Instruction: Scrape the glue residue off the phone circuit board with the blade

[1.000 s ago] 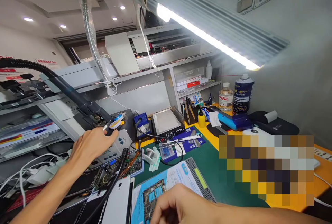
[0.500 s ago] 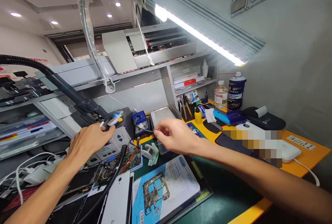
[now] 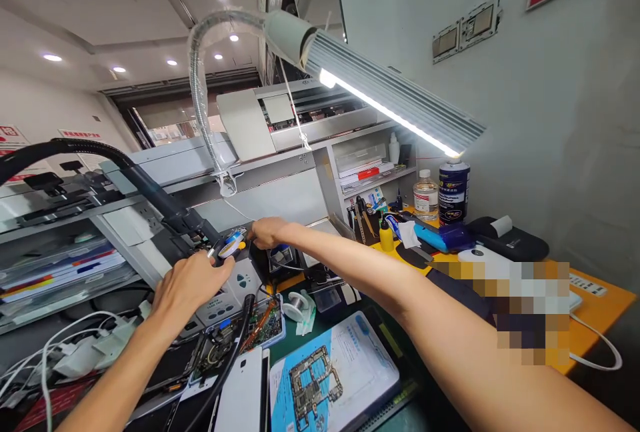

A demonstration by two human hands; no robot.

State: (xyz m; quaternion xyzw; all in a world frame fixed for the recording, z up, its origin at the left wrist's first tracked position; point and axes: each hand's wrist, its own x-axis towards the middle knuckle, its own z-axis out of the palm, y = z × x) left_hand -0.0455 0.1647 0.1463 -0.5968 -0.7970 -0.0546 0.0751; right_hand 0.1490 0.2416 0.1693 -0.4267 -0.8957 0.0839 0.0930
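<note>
Black hose nozzle [image 3: 193, 225] is gripped by the curled left hand [image 3: 193, 283] (far left); a small tape roll [image 3: 233, 243] at its tip is pinched by the right hand [image 3: 265, 231]; careful fingertip peeling is judged necessary.

Head view of an electronics repair bench [image 3: 595, 305]. The left hand [image 3: 187, 285] rests on the black nozzle [image 3: 200, 235] at the end of a flexible hose [image 3: 100, 155], just beside a small blue-and-white spool [image 3: 233, 243]. The right hand [image 3: 267, 232] reaches across, its fingertips at that spool. Below lie an open circuit board [image 3: 250, 325], a white phone [image 3: 243, 392] and a printed board diagram [image 3: 330, 379]. A strip lamp [image 3: 395, 105] hangs overhead.
</note>
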